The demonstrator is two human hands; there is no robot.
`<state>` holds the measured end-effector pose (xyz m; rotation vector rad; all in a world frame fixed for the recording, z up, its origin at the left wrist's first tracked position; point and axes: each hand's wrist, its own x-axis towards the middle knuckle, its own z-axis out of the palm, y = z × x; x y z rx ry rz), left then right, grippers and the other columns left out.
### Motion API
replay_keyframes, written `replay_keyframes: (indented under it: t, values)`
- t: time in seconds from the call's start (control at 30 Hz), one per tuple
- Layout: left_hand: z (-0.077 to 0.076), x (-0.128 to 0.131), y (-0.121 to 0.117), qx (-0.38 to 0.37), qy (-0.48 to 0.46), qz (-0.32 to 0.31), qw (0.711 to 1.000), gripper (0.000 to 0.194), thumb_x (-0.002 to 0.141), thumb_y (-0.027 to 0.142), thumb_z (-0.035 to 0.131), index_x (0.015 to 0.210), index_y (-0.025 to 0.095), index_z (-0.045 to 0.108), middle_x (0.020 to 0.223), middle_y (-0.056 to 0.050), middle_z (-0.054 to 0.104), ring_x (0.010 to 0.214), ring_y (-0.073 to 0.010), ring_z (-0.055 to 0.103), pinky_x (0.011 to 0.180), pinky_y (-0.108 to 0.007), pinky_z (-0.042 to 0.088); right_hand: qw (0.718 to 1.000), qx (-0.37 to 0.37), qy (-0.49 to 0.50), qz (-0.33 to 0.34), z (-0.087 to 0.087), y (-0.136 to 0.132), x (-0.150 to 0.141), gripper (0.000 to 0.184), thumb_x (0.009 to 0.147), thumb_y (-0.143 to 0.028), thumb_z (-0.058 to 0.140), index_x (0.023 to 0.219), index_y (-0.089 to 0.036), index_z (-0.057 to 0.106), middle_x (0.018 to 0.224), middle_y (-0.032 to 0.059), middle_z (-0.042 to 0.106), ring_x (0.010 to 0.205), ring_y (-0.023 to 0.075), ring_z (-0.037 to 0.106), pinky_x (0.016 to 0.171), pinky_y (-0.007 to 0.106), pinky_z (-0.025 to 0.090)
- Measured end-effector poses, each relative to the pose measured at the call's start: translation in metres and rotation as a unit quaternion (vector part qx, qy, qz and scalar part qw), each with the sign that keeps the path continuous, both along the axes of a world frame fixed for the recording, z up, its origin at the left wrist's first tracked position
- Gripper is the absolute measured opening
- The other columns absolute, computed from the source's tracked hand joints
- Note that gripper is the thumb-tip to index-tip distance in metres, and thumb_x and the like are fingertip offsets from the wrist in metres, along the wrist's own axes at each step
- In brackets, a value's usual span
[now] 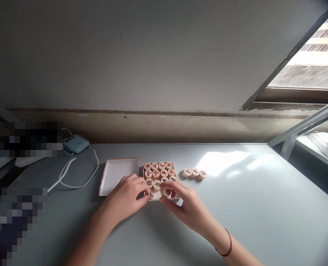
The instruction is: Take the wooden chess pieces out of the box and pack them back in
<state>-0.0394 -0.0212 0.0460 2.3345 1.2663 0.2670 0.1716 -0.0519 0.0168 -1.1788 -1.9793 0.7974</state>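
- Two hands are at the open box (156, 197), where I see rows of round pieces (164, 173).
- My right hand (190, 207), half curled, pinches one tilted piece (165, 193) over it.
- My left hand (127, 195) is partly closed at the corner piece (151, 194); gripping or not, I cannot tell.
- Lid (118, 176) lies left, loose pieces (195, 172) right.

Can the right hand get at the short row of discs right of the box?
Probably yes: the row of discs sits outside the box, just beyond the right hand, and nothing visible blocks it, though the fingers seem to hold a separate disc.
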Motion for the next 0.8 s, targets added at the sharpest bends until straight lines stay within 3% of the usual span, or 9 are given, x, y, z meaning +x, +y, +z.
replay_keyframes:
  t: [0.3,0.47,0.6,0.8]
  values:
    - [-0.002,0.000,-0.002,0.037,0.031,0.006,0.999,0.019,0.086,0.022,0.054,0.082,0.026,0.073,0.084,-0.002,0.060,0.084,-0.0171,0.055,0.079,-0.030,0.045,0.999,0.029,0.009,0.016,0.001,-0.004,-0.009,0.023,0.087,-0.013,0.049,0.105,-0.024,0.059,0.110,0.0085,0.058,0.087,0.0157,0.062,0.070,0.029,0.056]
    - [-0.001,-0.001,0.001,0.032,0.025,0.028,0.999,0.023,0.086,0.015,0.048,0.085,0.022,0.069,0.086,-0.002,0.060,0.084,-0.0173,0.057,0.077,-0.030,0.047,0.993,0.107,-0.052,0.020,-0.005,-0.005,-0.021,0.033,0.087,-0.006,0.044,0.113,-0.022,0.057,0.104,0.0092,0.060,0.085,0.0173,0.060,0.069,0.032,0.056]
    - [-0.001,-0.001,0.004,0.038,0.026,0.052,0.998,0.026,0.088,0.013,0.042,0.085,0.020,0.067,0.086,-0.002,0.062,0.082,-0.0168,0.059,0.078,-0.030,0.047,0.981,0.164,-0.098,0.046,-0.010,-0.005,-0.026,0.031,0.086,0.000,0.041,0.105,-0.018,0.058,0.094,0.0073,0.063,0.080,0.0174,0.057,0.066,0.031,0.053]
    - [-0.002,-0.002,0.003,0.041,0.016,0.046,0.998,0.025,0.087,0.012,0.042,0.087,0.021,0.066,0.086,-0.002,0.063,0.081,-0.0166,0.060,0.078,-0.030,0.047,0.983,0.141,-0.104,0.063,-0.008,-0.009,-0.029,0.030,0.082,0.000,0.044,0.100,-0.019,0.057,0.096,0.0067,0.064,0.081,0.0182,0.056,0.070,0.033,0.050]
